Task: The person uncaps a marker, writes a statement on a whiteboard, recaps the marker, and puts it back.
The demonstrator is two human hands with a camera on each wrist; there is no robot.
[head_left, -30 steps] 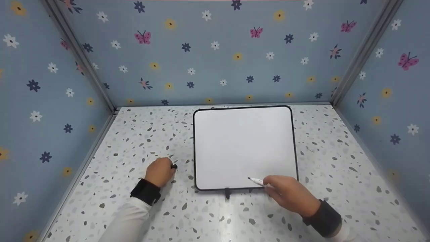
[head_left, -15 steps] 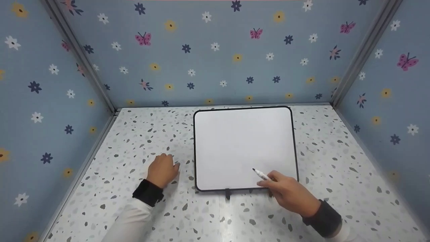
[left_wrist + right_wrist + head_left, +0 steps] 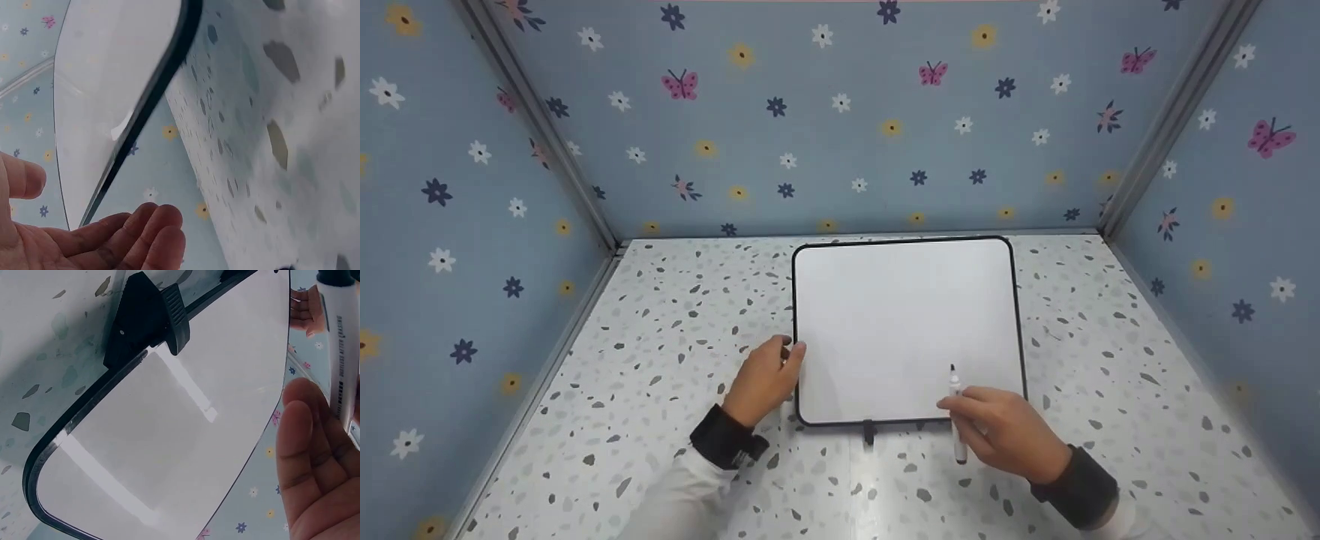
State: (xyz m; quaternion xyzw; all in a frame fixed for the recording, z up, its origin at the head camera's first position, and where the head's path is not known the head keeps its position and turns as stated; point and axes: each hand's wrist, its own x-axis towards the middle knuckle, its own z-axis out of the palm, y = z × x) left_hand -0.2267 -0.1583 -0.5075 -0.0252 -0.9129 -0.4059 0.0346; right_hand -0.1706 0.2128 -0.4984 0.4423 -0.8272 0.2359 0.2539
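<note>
A whiteboard with a thin black frame leans back on a black stand, whose foot shows under its lower edge. My left hand is at the board's left edge, thumb on the front side. In the left wrist view, the thumb and fingers are spread apart around that edge; I cannot tell whether they touch it. At the lower right of the board, my right hand holds a white marker upright, its dark tip pointing up. The writing face of the board looks bare.
The board and hands are over a speckled white tabletop. Blue flowered panels enclose it at the back and both sides. A black clip grips the board's lower edge in the right wrist view.
My left hand has moved right to the board's edge and opened; a small black piece earlier at its fingers no longer shows there. The marker has turned from slanting left to upright in my right hand.
</note>
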